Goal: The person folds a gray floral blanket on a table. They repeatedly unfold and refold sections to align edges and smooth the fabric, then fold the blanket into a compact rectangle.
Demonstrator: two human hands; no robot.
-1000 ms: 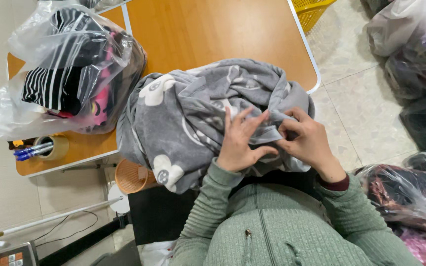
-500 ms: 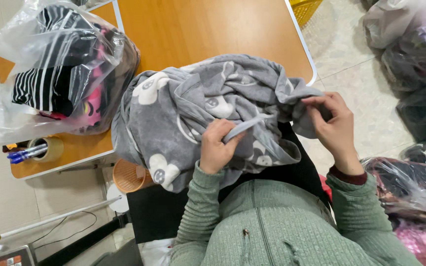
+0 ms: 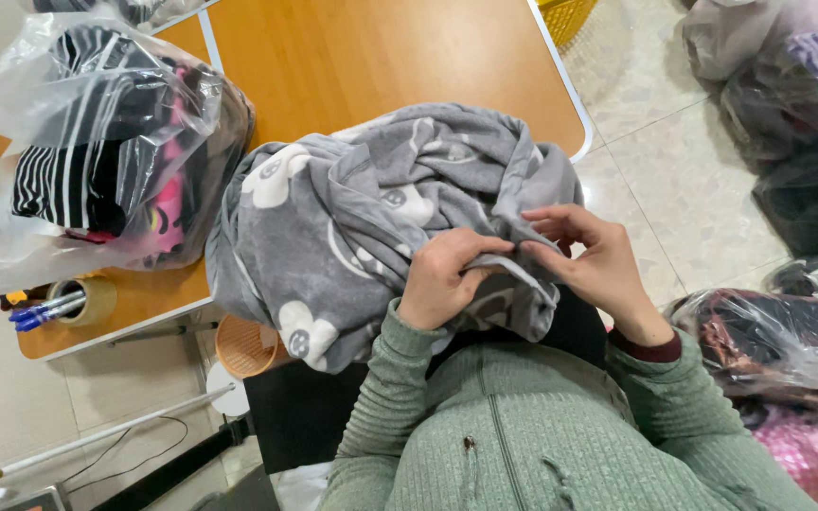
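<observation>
While it lies bunched on the wooden surface, the grey blanket is pinched tightly by the left hand and right hand.

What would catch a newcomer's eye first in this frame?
First, the grey fleece garment with white cartoon shapes, heaped over the near edge of the wooden table and onto the person's lap. The left hand and right hand both pinch a fold of it at centre. Next, at the left of the table, the clear plastic bag stuffed with striped and pink clothes.
</observation>
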